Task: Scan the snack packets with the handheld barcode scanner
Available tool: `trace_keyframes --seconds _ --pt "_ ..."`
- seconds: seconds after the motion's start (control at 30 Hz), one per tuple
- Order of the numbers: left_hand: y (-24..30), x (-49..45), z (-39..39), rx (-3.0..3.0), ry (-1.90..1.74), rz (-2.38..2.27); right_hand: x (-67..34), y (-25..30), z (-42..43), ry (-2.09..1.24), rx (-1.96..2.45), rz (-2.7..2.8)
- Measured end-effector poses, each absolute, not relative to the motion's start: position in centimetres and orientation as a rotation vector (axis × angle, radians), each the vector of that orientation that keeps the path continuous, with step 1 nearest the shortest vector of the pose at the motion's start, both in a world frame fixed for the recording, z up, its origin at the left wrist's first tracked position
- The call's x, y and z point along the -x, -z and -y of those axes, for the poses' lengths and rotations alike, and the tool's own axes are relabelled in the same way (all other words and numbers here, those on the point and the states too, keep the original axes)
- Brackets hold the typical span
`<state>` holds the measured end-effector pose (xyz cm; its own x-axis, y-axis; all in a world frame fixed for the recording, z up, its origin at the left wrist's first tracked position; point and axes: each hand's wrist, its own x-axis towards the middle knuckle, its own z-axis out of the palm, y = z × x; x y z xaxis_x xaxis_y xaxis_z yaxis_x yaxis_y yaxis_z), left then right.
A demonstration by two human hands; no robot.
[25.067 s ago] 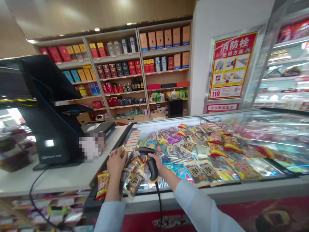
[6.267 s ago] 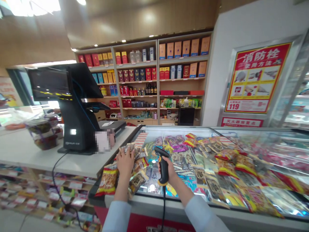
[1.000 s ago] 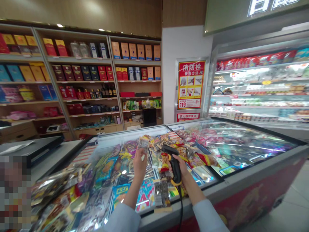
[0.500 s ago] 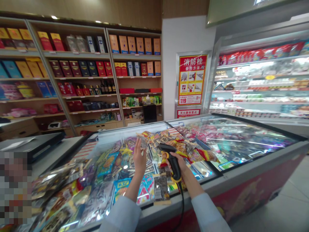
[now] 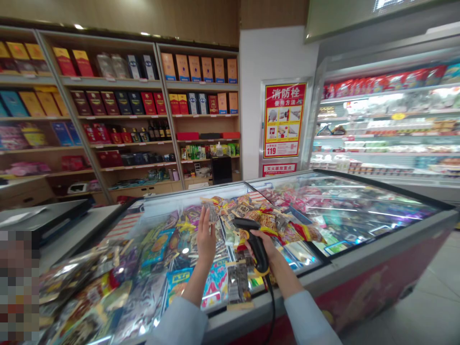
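My right hand (image 5: 262, 244) is wrapped round a black barcode scanner (image 5: 258, 247) with yellow trim, its head pointing left and its cable hanging down. Fingers stretched upward, my left hand (image 5: 206, 237) is at a small clear packet (image 5: 212, 212) with a pale edge; whether it touches the packet I cannot tell. Below the scanner a dark snack packet with pale ends (image 5: 238, 282) lies on the freezer's glass. Yellow and red snack bags (image 5: 268, 223) are heaped just beyond the scanner.
The chest freezer (image 5: 359, 254) spans the front, full of packets under glass. More packets (image 5: 82, 292) are piled at left, near a grey counter (image 5: 86, 230). Behind are shelves of boxes and bottles (image 5: 122, 115), a red fire-hydrant sign (image 5: 285, 120) and a lit cooler (image 5: 388, 129).
The view has shifted slightly. My left hand is a little lower and farther left; my right hand keeps its grip on the scanner, which has tilted slightly.
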<state>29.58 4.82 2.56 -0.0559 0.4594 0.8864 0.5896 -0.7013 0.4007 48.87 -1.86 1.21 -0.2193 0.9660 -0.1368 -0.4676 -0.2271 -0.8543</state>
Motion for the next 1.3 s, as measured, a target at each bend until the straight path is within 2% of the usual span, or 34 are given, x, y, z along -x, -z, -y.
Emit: trace_keyframes --seconds 0.43,0.73,1.0,1.3 --pt "-2.1 -29.5 -5.2 2.187 1.888 1.214 -48.8 -0.9 1.3 -1.581 0.81 0.874" --pt "-2.8 -27.9 -5.9 2.276 1.951 1.387 -47.8 -3.9 1.9 -1.56 0.755 0.801" --pt "-6.2 -21.4 -2.7 2.071 1.998 1.52 -44.9 -6.1 2.3 -1.557 0.742 0.782" --pt "-6.4 -11.2 0.2 1.808 2.051 1.687 -34.5 -6.0 1.9 -1.681 0.67 0.829"
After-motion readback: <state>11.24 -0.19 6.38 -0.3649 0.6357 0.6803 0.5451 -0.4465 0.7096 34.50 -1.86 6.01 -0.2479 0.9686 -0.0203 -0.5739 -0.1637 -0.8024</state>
